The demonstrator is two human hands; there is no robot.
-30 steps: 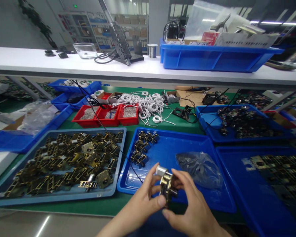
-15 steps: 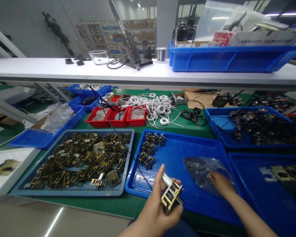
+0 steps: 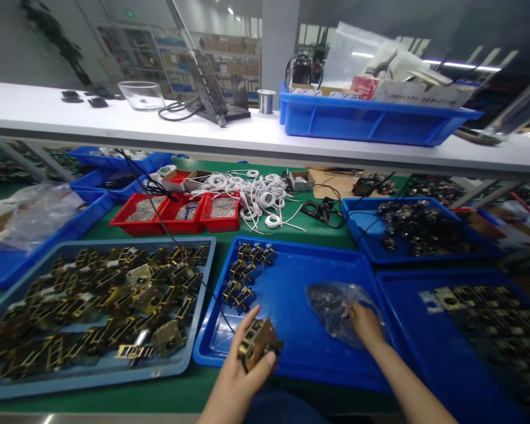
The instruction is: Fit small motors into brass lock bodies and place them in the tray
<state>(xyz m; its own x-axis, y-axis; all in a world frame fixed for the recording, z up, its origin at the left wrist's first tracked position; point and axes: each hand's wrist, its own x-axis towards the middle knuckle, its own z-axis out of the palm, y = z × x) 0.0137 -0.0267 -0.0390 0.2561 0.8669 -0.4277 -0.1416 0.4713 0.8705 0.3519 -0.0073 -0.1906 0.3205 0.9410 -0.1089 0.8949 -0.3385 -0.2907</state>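
Note:
My left hand [image 3: 247, 365] is closed around a brass-coloured metal frame assembly [image 3: 259, 344], held above the near edge of the blue tray [image 3: 287, 321]. Its flat plate side shows, with the thumb on a dark knob-like part. On the right of that tray lies a clear plastic bag [image 3: 331, 306] of small dark pieces, too blurred to name. The fingers of my right hand [image 3: 365, 324] are pinched on the bag, their tips partly hidden by the plastic. Several similar brass assemblies [image 3: 242, 271] stand at the tray's far left.
A grey-blue tray [image 3: 198, 306] full of brass assemblies lies left. Another blue tray [image 3: 406, 306] with similar parts is at right. Behind are red bins [image 3: 221, 224], white cable coils [image 3: 265, 200] and a tray of dark parts [image 3: 357, 229]. A white shelf [image 3: 229, 132] crosses above.
The assembly in my left hand has turned, so its plate side now shows instead of the silver cylinder. My right hand stays at the bag. The view has swung right.

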